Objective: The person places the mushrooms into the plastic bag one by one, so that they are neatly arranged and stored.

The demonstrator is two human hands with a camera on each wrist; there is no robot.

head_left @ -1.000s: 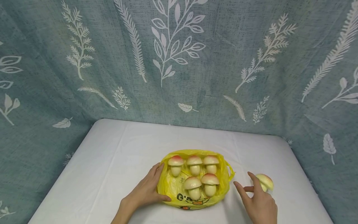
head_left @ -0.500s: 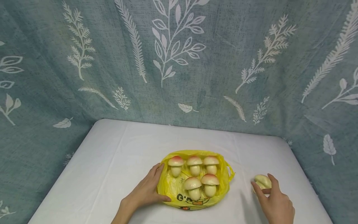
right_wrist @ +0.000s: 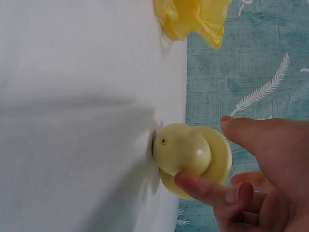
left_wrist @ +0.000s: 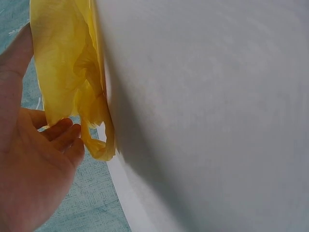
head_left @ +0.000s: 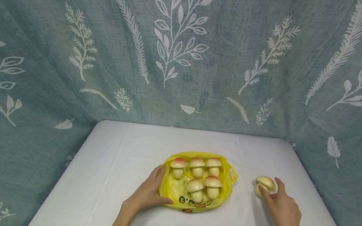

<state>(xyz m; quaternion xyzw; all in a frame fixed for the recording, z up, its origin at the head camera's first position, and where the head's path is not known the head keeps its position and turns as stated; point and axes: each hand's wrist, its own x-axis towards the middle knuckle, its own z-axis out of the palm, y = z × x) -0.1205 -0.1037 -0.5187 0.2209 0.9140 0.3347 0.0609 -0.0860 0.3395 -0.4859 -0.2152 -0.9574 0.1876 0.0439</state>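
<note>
A yellow plastic bag [head_left: 195, 196] lies flat on the white table [head_left: 118, 157] with several cream, red-tinged toy mushrooms [head_left: 196, 166] standing on it in two rows. My left hand [head_left: 162, 186] rests flat against the bag's left edge, fingers straight and thumb along its front rim; in the left wrist view the left hand [left_wrist: 48, 145] touches the yellow plastic bag [left_wrist: 63, 63]. One loose mushroom [head_left: 264, 181] lies to the right of the bag. My right hand [head_left: 270, 185] pinches it; in the right wrist view the right hand [right_wrist: 205, 152] has its thumb and one finger on the cap of that mushroom [right_wrist: 181, 147].
A teal curtain [head_left: 181, 62] printed with white leaves hangs close behind and on both sides of the table. Bare white tabletop [left_wrist: 203, 121] stretches to the left of the bag and behind it. The table's right edge runs just past the loose mushroom.
My right hand has moved right, away from the bag, and its thumb and finger have closed on the loose mushroom, which has turned a little. The left hand and bag stay put.
</note>
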